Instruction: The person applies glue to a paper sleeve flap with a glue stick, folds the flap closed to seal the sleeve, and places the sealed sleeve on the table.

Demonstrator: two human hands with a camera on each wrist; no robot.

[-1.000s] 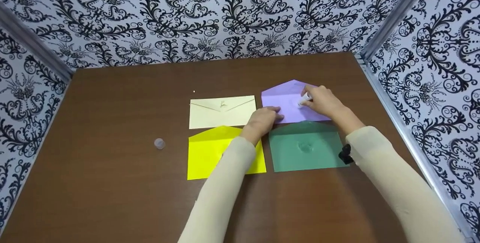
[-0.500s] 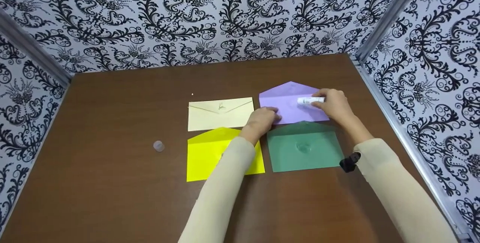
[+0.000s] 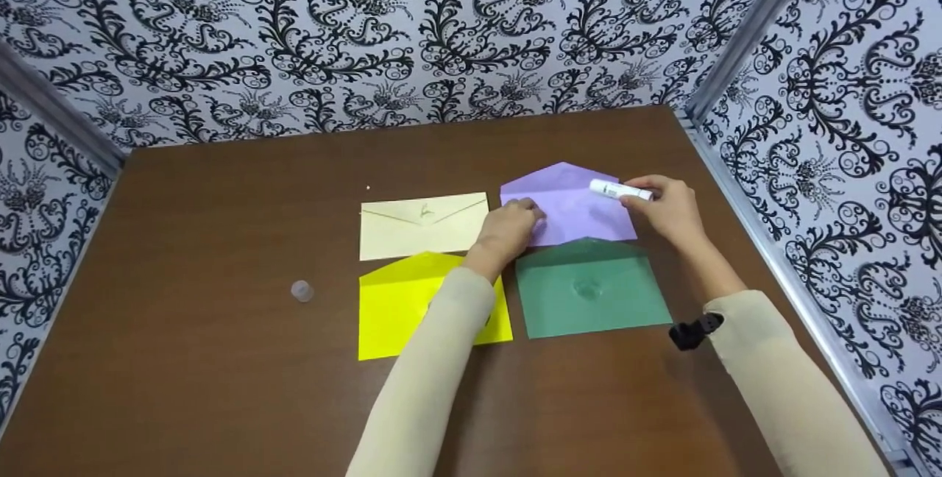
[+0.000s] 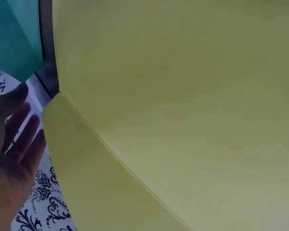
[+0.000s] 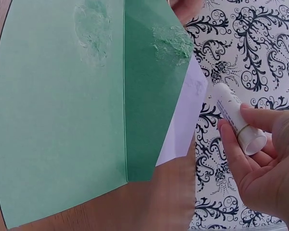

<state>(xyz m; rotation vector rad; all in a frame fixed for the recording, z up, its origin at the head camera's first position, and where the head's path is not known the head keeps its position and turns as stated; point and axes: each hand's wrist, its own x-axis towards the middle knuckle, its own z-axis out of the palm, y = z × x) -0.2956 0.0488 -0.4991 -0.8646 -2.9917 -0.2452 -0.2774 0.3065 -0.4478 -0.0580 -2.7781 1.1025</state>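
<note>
My right hand [image 3: 671,208] pinches a white glue stick [image 3: 620,190] between thumb and fingers, tilted nearly level above the right part of the purple envelope [image 3: 581,219]. The right wrist view shows the uncapped glue stick [image 5: 238,115] clear of the paper. At the lower left corner of the purple envelope is my left hand [image 3: 509,228]; its loosely bent fingers hold nothing, as the left wrist view shows. Below lies the green envelope [image 3: 589,308], flap up, with glue smears [image 5: 92,33] on body and flap. My left forearm crosses the yellow envelope [image 3: 397,315], whose flap is also up.
A cream envelope [image 3: 412,238] with its flap folded down lies behind the yellow one. The small translucent cap [image 3: 302,291] rests on the brown table [image 3: 206,359] to the left. Patterned walls [image 3: 338,35] border the table's back and sides.
My right hand has lifted the glue stick off the purple envelope, tipped it from steep to nearly level and drawn right. My left hand has stayed near the envelope's lower left corner.
</note>
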